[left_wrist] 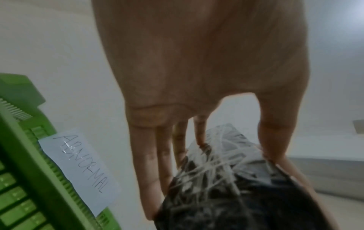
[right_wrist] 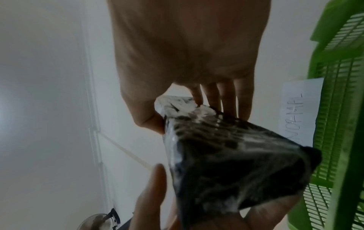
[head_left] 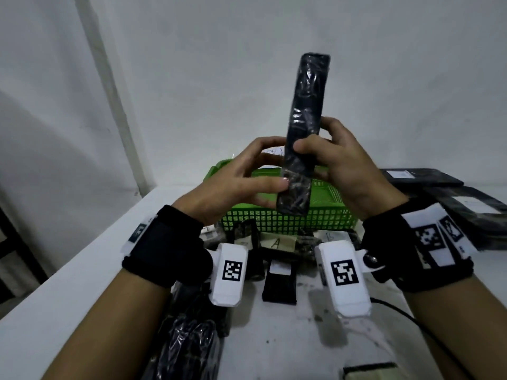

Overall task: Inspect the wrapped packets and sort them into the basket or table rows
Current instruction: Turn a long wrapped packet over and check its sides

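I hold a long black packet (head_left: pixel 304 127) wrapped in clear film upright above the green basket (head_left: pixel 279 220). My left hand (head_left: pixel 255 176) grips its lower part, thumb across the front. My right hand (head_left: pixel 329 154) pinches it a little higher, thumb in front and fingers behind. The left wrist view shows the crinkled packet (left_wrist: pixel 226 179) between my fingers (left_wrist: pixel 163 163), beside a paper label reading ABNORMAL (left_wrist: pixel 82 168) on the basket (left_wrist: pixel 21 186). Seen from the right wrist, the packet (right_wrist: pixel 226 155) sits beside that label (right_wrist: pixel 299 112).
More wrapped black packets lie on the white table: a pile at the near left (head_left: pixel 189 344), a small one in the middle (head_left: pixel 279 283), flat ones at the far right (head_left: pixel 428 176). Paper tags marked A (head_left: pixel 277 244) and B (head_left: pixel 330 237) lie before the basket. A cable (head_left: pixel 411 319) runs at the right.
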A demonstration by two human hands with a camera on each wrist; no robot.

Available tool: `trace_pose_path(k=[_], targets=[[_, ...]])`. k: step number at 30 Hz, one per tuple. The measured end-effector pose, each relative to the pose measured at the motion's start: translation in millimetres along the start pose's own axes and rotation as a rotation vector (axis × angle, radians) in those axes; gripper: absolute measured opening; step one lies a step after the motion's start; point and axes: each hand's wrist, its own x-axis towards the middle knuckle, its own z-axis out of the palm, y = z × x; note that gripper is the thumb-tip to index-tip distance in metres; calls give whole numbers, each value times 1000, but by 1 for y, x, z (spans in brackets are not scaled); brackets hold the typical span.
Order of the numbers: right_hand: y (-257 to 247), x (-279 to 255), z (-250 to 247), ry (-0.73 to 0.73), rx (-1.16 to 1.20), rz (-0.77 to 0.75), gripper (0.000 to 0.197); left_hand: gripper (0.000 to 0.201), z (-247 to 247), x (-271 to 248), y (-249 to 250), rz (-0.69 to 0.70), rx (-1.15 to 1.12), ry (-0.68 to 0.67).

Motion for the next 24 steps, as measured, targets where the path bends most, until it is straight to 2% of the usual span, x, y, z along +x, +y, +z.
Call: trace_pose_path(k=[2, 4, 8, 11, 14, 16, 18, 21, 24], targets=[[1, -1, 5, 63, 10, -47, 66, 56, 0, 0, 0, 16, 4, 26], [4, -1, 11, 71, -70, -98, 72, 58, -2, 2, -1, 35, 68, 78], [-2, -3, 10, -40, -91, -104, 85, 67, -12, 0, -2, 72, 87, 86], [-12, -5, 4, -164, 77, -43, 63, 75, -18, -1, 2, 133, 213, 81], [-20, -8, 2, -219, 240, 50, 66, 76, -21, -1, 2, 193, 313, 131], [-24, -10, 2, -223, 256, 65, 56, 76, -24, -1, 1, 232, 377, 172], [-25, -10, 3, -255, 247, 53, 43, 75, -28, 0, -2, 262, 423, 199], [-26, -8, 5, -261, 247, 16, 45, 71, -32, 3, -9, 306, 489, 222], [-27, -9, 8, -200, 213, -53, 25, 72, -32, 5, -12, 330, 612, 220]])
